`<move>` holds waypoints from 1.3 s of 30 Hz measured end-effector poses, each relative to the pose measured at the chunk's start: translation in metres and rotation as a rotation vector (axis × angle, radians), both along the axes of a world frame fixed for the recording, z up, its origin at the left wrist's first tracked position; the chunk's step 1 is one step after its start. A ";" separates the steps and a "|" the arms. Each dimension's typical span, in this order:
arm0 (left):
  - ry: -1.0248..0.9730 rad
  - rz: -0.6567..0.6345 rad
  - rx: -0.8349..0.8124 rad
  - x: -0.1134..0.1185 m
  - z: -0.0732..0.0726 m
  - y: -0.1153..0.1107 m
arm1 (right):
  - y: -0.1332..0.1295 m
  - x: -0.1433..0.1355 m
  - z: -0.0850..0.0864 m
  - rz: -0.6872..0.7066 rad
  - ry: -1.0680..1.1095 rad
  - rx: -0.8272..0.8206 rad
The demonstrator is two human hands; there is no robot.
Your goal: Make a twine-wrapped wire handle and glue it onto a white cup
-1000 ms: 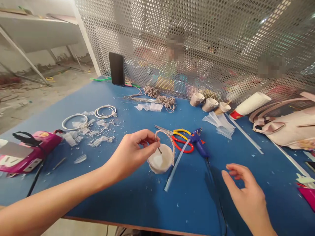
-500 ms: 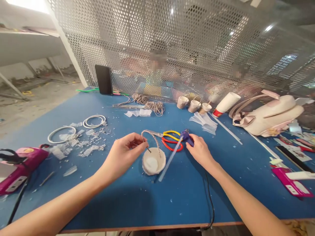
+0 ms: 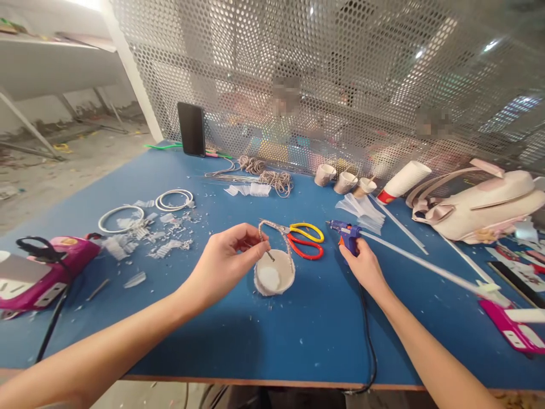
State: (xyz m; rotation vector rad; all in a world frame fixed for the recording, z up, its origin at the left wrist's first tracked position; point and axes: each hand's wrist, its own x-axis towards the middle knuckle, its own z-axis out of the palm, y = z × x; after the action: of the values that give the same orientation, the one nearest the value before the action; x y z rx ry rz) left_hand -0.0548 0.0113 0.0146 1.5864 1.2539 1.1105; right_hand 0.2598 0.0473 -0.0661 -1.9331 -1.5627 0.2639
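My left hand (image 3: pixel 240 250) pinches one end of a thin twisted cord (image 3: pixel 272 223), which arches over a small pale cup (image 3: pixel 275 284). The cord's other end runs down at the cup's right inner wall. A white round patch shows on the cup's bottom. In my right hand (image 3: pixel 363 262) is a blue glue gun (image 3: pixel 347 232), its nozzle pointing left and a long clear glue stick (image 3: pixel 419 261) sticking out behind to the right. Between the hands, just behind the cup, lie scissors (image 3: pixel 306 250) with one yellow and one red handle.
White rings (image 3: pixel 121 220) and plastic scraps lie left, near a magenta power strip (image 3: pixel 70 261). Behind are a phone (image 3: pixel 191 129), cord bundles (image 3: pixel 276 180) and several small cups (image 3: pixel 325 174). A pink bag (image 3: pixel 489 199) sits right. A perforated metal screen (image 3: pixel 238 74) borders the back.
My right hand has turned the glue gun round: its glue stick pointed toward the cup and now points right, with the nozzle to the left. My left hand still pinches the cord.
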 end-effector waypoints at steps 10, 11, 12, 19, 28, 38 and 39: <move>0.009 -0.015 0.058 0.002 0.001 -0.002 | -0.006 0.004 -0.001 0.030 0.066 -0.019; 0.006 -0.016 0.061 0.002 0.001 -0.002 | -0.006 0.005 0.000 0.032 0.075 -0.015; 0.004 -0.016 0.066 0.003 0.002 -0.002 | -0.007 0.007 0.000 0.033 0.085 -0.010; 0.018 -0.003 0.106 0.002 0.001 0.000 | -0.057 -0.010 0.025 -0.062 0.108 0.090; 0.078 0.015 0.146 0.008 0.007 0.001 | -0.080 -0.140 0.020 0.315 0.313 0.030; 0.167 -0.021 0.189 0.005 0.013 0.005 | -0.054 -0.124 0.016 0.547 0.385 -0.077; 0.174 -0.029 0.196 0.005 0.014 0.006 | -0.054 -0.121 0.019 0.565 0.419 -0.109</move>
State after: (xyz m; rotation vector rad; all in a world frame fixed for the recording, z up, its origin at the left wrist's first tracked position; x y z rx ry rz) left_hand -0.0494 0.0168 0.0288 1.8763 1.2597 1.1249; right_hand 0.1386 -0.0069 -0.0474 -1.3464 -1.7841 0.9406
